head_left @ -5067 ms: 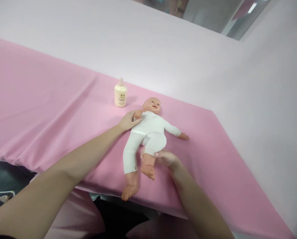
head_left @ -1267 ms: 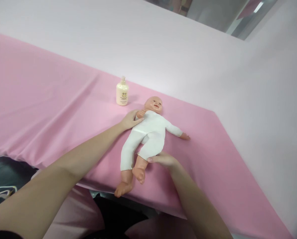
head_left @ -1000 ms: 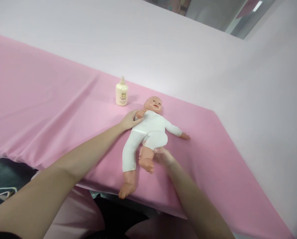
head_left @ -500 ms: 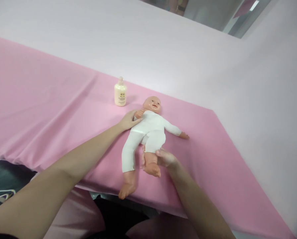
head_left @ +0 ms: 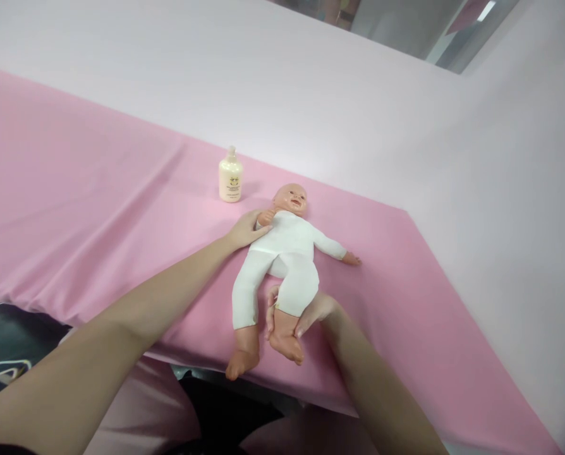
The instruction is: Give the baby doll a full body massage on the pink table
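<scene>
A baby doll (head_left: 282,237) with a white cloth body lies face up on a pink cloth, its head away from me. At the doll's side on the left, my left hand (head_left: 245,231) grips the torso and arm. The thumb rests on the white chest, while the other fingers are mostly hidden behind the doll's arm. Wrapped from beneath around the lower leg on the right is my right hand (head_left: 316,311), with fingertips showing on the leg's inner side. The other leg (head_left: 247,347) lies straight, its foot near the cloth's front edge.
A cream pump bottle (head_left: 230,182) with a printed label stands on the pink cloth (head_left: 97,158), beyond my left hand. A white wall (head_left: 192,76) borders the table at the back, with a window (head_left: 396,31) higher up. Dark items and cables (head_left: 7,370) lie below at the left.
The leg in my right hand has come down and straightened toward me, its foot now nearer the front edge. My left hand and the bottle have stayed in place.
</scene>
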Action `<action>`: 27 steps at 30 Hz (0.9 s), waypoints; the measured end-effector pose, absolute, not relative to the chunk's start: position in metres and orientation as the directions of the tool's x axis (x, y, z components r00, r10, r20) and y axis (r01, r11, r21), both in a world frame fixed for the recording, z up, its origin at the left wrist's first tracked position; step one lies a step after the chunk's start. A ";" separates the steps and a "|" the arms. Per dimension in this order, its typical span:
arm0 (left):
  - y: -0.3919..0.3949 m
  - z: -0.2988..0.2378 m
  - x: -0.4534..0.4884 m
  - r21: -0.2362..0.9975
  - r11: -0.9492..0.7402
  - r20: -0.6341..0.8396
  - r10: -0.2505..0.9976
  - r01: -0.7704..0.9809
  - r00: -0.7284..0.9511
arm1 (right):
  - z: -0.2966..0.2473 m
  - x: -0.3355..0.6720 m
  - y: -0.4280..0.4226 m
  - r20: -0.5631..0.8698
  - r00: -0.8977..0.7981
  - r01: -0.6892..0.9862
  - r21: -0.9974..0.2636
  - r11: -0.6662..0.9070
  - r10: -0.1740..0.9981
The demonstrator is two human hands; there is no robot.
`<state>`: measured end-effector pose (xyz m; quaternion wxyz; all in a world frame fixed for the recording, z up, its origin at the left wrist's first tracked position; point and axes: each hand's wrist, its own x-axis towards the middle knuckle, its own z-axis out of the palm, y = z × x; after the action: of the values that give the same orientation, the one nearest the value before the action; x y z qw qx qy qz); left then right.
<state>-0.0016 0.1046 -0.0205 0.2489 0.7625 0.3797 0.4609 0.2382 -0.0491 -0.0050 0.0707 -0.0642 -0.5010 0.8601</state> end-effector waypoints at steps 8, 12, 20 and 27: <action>0.103 -0.020 -0.001 0.733 -0.583 0.517 0.812 0.350 0.271 | -0.001 0.239 -0.051 -0.001 -0.981 -0.092 -0.879 -0.468 0.195; 0.101 -0.018 -0.001 0.742 -0.573 0.506 0.819 0.348 0.270 | -0.005 0.244 -0.050 -0.030 -0.966 -0.085 -0.900 -0.427 0.255; 0.103 -0.020 -0.001 0.733 -0.589 0.523 0.808 0.341 0.271 | -0.001 0.250 -0.055 0.000 -0.941 -0.138 -0.912 -0.385 0.338; 0.104 -0.021 -0.001 0.733 -0.580 0.509 0.815 0.356 0.278 | 0.004 0.243 -0.062 0.024 -0.880 -0.218 -0.907 -0.360 0.474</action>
<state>-0.0014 0.1042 -0.0207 0.2486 0.7599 0.3852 0.4609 0.2433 -0.0617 0.0040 0.2121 -0.1217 -0.5245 0.8156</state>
